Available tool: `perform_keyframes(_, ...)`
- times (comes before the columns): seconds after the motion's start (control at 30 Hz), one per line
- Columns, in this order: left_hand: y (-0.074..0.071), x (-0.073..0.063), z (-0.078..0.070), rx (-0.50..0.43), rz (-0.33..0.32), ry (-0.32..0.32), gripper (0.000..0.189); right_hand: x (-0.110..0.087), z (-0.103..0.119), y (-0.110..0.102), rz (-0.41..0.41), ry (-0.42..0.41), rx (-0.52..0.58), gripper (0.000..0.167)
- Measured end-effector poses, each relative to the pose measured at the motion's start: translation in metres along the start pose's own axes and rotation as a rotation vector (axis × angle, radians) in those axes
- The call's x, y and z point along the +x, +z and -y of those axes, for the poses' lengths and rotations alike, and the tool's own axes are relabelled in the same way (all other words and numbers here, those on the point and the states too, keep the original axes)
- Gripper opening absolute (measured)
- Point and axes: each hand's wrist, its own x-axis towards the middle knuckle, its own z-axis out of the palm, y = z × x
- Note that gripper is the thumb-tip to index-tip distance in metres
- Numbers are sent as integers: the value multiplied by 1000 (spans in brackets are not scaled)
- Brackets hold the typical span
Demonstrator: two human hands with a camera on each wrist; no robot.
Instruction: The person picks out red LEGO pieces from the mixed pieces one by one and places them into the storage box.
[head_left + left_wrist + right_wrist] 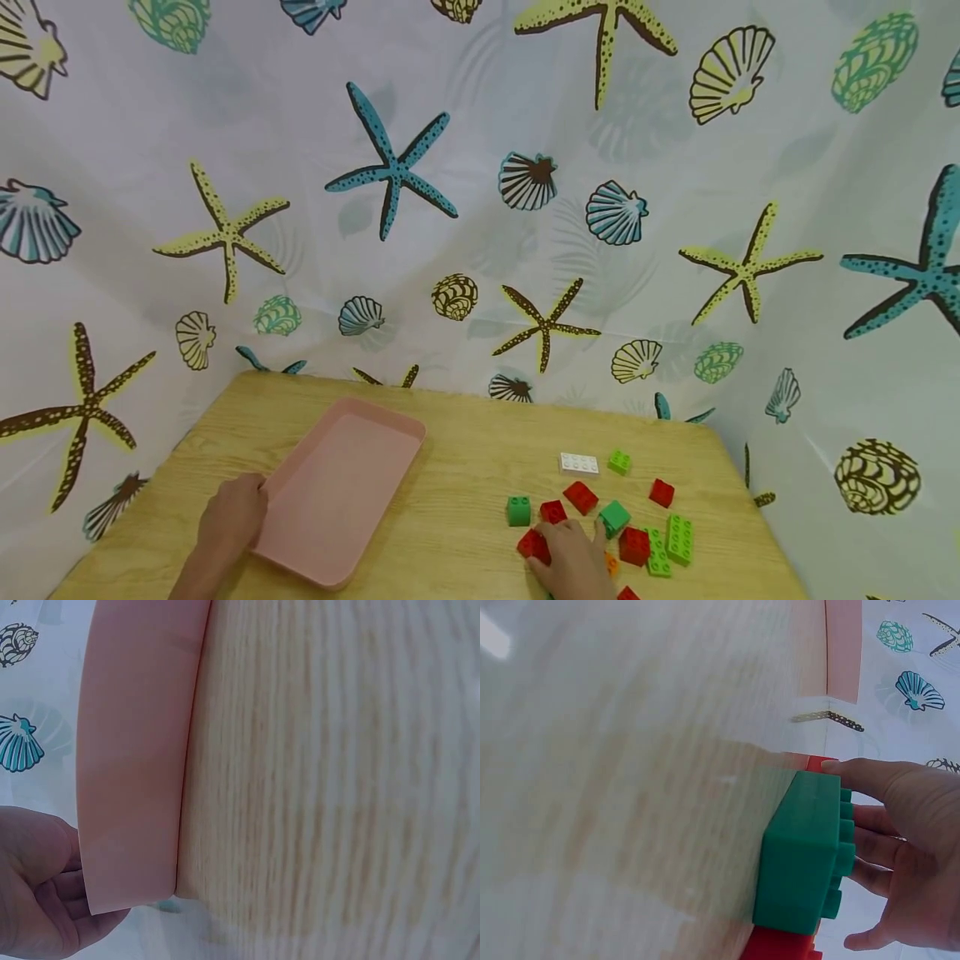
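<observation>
In the head view my left hand [231,518] grips the left rim of a shallow pink tray [348,487]. The left wrist view has the curled fingers [69,889] at the end of the tray's wall [139,765]. Over at the scattered toy bricks, my right hand [573,560] pinches a red brick [533,546] on the table. Seen from the right wrist, the thumb tip lies against that red brick [817,762], mostly hidden behind a large green brick [802,847]. A second red brick [553,511] lies just beyond the fingers.
Around the right hand are a green brick [518,511], a red one [634,546], light green ones [679,539] and an orange one [612,564]. Farther back lies a white brick [579,463]. A patterned curtain [480,250] encloses the wooden table [442,500].
</observation>
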Motion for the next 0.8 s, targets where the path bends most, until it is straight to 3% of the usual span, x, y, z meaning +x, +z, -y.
perform_keyframes(0.23, 0, -1, 2, 3, 20, 2, 18, -2, 2, 0, -37, -2, 10, 38)
perform_keyframes(0.47, -1, -3, 1, -2, 32, -3, 23, -4, 4, -3, -70, -65, 10, 38)
perform_keyframes(0.8, 0, -1, 2, 2, 5, 5, 24, -4, 9, -9, -127, -139, 124, 36)
